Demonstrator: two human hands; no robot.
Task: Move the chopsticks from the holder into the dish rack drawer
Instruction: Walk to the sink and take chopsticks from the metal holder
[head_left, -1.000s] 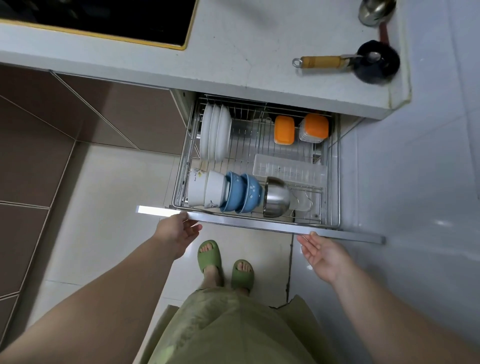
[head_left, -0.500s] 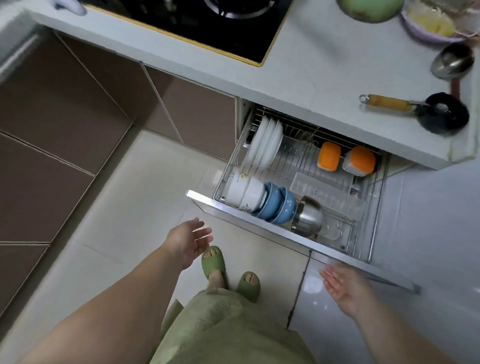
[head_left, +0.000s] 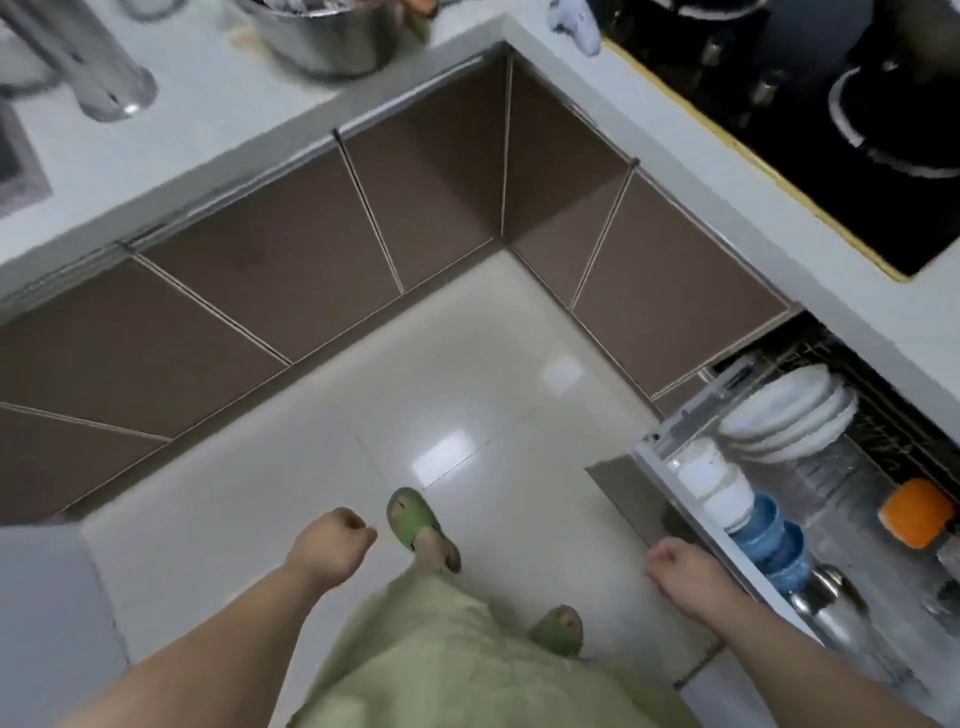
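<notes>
The dish rack drawer (head_left: 675, 483) stands pulled out at the right edge of the view, holding white plates (head_left: 789, 410), white and blue bowls (head_left: 763, 530), a steel bowl and an orange container (head_left: 917, 512). My left hand (head_left: 332, 540) hangs over the floor, fingers loosely curled, holding nothing. My right hand (head_left: 680, 571) hovers beside the drawer's front rail, fingers curled, also empty. No chopsticks or holder can be made out; the frame is blurred by motion.
An L-shaped white counter (head_left: 291, 130) runs along brown cabinet doors (head_left: 260, 291). On it are a steel pot (head_left: 332, 36) and a faucet base (head_left: 109, 88) at the left, and a black stove (head_left: 831, 119) at the right. My green slippers stand on glossy floor tiles.
The view has swung left, away from the drawer toward the counter corner and sink side. Both hands have left the drawer front and their fingers have curled in.
</notes>
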